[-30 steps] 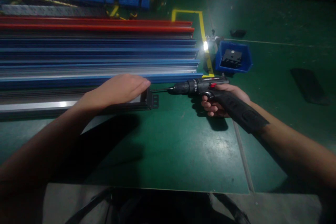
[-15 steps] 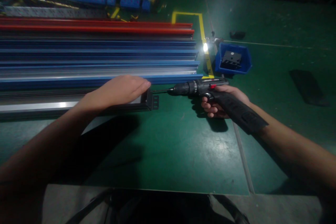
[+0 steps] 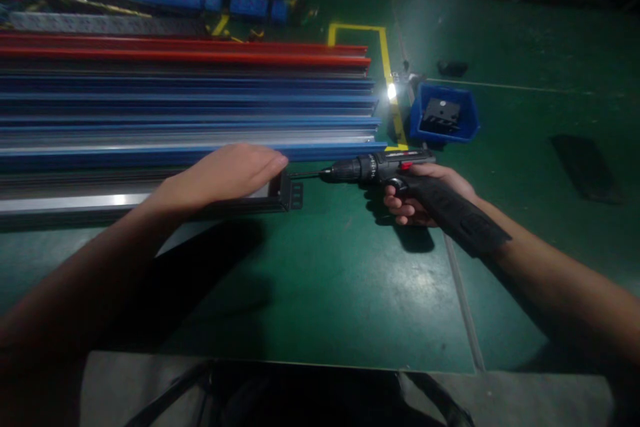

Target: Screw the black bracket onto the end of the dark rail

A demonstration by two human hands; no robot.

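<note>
My right hand [image 3: 417, 197] grips a black cordless drill [image 3: 385, 168] held level, its bit pointing left into the black end bracket [image 3: 293, 192] of a long dark metal channel [image 3: 75, 203] lying on the green floor. My left hand [image 3: 227, 170] lies palm down on the channel's right end, just left of the bracket, pressing on it with fingers together.
Long blue, grey and red rails [image 3: 190, 100] are stacked behind the channel. A blue bin [image 3: 467, 113] with a black part stands to the right by yellow floor tape [image 3: 385, 53]. A bright glint [image 3: 391, 89] shows beside it. A dark mat [image 3: 585, 167] lies at far right.
</note>
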